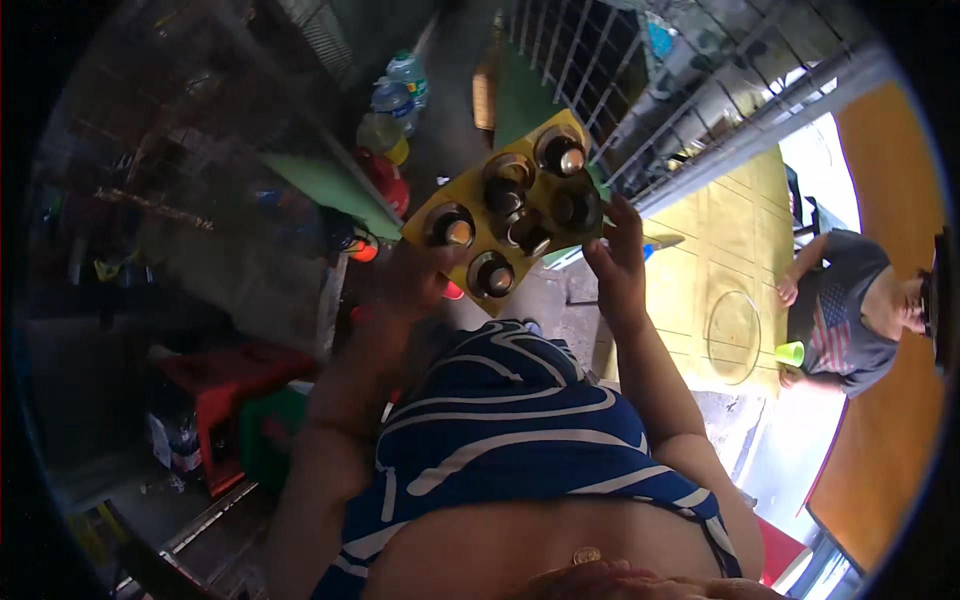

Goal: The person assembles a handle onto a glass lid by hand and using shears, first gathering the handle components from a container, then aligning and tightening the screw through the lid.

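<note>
Above my body, a yellow cardboard bottle carrier (484, 232) is held up and tilted. Several brown glass bottles stick up through its holes; one bottle (492, 275) sits at the near edge. My right hand (618, 262) grips the carrier's right edge, with thumb and fingers around it. At the lower left edge, my left hand (420, 285) is dim and blurred, closed on the carrier's side. The underside of the carrier is hidden.
A metal grille (620, 90) stands beyond the carrier. On the right, a yellow table (700, 260) bears a blue-handled knife (662, 246); a person (850, 310) sits there near a green cup (790, 353). Plastic bottles (393, 103) stand far left, a red crate (230, 375) nearer.
</note>
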### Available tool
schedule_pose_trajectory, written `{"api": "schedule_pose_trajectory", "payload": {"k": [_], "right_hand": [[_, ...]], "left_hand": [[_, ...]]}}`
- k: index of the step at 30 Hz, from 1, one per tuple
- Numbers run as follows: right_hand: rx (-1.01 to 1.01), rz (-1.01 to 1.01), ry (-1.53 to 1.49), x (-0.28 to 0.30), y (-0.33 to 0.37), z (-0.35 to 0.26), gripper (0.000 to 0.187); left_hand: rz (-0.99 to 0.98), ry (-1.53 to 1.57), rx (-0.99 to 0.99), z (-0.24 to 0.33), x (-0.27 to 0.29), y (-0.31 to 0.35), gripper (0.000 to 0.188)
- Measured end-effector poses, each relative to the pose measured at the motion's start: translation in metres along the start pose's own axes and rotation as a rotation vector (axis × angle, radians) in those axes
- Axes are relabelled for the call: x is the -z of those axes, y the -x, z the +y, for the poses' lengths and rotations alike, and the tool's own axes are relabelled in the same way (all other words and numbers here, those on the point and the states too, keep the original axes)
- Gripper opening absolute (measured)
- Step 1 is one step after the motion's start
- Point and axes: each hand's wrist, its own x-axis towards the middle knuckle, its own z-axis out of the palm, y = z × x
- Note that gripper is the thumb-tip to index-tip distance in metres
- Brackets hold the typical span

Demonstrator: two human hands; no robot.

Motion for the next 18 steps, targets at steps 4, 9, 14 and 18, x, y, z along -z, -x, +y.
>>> {"api": "schedule_pose_trajectory", "payload": {"k": [4,9,14,18], "right_hand": [[-0.373,-0.068,-0.159,0.026,-0.020,-0.023,0.058],[-0.513,-0.162,-0.687,0.056,-0.019,-0.014,0.048],[-0.509,-0.107,-0.549,0.046,-0.013,0.009,0.052],[0.463,0.136,0.926,0.018,-0.010,0.002,0.056]], "left_hand": [[-0.085,-0.115,-0.014,-0.021,-0.027,0.024,0.031],[-0.150,-0.266,-0.063,0.019,-0.031,0.017,0.043],[0.053,0.942,0.326,0.031,-0.041,0.023,0.034],[-0.013,0.436,0.123,-0.011,-0.025,0.053,0.041]]}}
